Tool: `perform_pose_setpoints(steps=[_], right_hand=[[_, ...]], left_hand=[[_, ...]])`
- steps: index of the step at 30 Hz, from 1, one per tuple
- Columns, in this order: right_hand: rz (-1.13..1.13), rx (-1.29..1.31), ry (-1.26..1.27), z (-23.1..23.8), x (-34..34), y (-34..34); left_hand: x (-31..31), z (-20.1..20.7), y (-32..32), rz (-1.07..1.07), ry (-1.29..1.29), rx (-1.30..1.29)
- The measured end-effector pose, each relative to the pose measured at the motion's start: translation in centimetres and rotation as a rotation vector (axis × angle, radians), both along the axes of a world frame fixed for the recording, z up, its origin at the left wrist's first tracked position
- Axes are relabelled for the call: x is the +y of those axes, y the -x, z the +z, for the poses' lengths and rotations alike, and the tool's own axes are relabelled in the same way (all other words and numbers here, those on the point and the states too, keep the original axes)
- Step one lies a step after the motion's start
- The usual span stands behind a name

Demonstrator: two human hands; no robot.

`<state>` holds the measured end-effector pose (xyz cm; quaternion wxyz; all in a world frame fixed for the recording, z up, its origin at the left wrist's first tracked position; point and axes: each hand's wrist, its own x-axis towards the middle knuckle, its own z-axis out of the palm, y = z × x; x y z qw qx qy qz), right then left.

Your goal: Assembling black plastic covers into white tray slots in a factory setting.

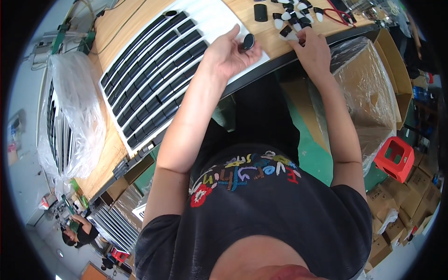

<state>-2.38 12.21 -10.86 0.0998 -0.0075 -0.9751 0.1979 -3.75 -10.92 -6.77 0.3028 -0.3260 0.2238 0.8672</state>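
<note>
My left hand (226,55) is turned palm up above the table's front edge, its fingers curled around a small round black cap-like piece (249,42). To the right, my right hand (314,52) pinches a small part with a black top and a translucent white body (288,33), at the near side of a loose pile of similar black-and-white parts (292,15). Left of my left hand lies a large white sheet (215,16) carrying curved rows of glossy black pieces (156,74). Another round black piece (171,13) rests at its far edge.
A small black rectangular object (260,13) and red-handled scissors (337,17) lie near the pile. Plastic-wrapped panels (70,116) stand at the left. A plastic-lined carton (359,79) and a red stool (395,159) are at the right. Other people are at the far lower left.
</note>
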Motion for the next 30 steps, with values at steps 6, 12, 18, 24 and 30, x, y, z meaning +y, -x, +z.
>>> perform_pose_setpoints(steps=[6, 12, 18, 24, 30], right_hand=[[0.086, 0.104, -0.057, -0.4, -0.6, 1.1], [0.333, 0.293, -0.004, -0.7, -1.5, 3.8], [0.462, 0.256, -0.088, -2.0, -3.0, 5.3], [0.474, 0.338, 0.054, -1.7, -5.9, 4.8], [0.65, 0.719, 0.446, -2.6, -7.6, 5.8]], left_hand=[[-2.9, -1.9, -4.6, -0.088, -0.189, 0.322], [-3.0, -2.3, -4.9, -0.142, 0.552, 0.619], [-2.8, -2.5, -5.3, -0.218, 0.642, 0.754], [-3.8, -2.3, -5.8, -0.155, 0.654, 0.862], [-4.4, -2.2, -5.7, 0.046, 0.428, 0.736]])
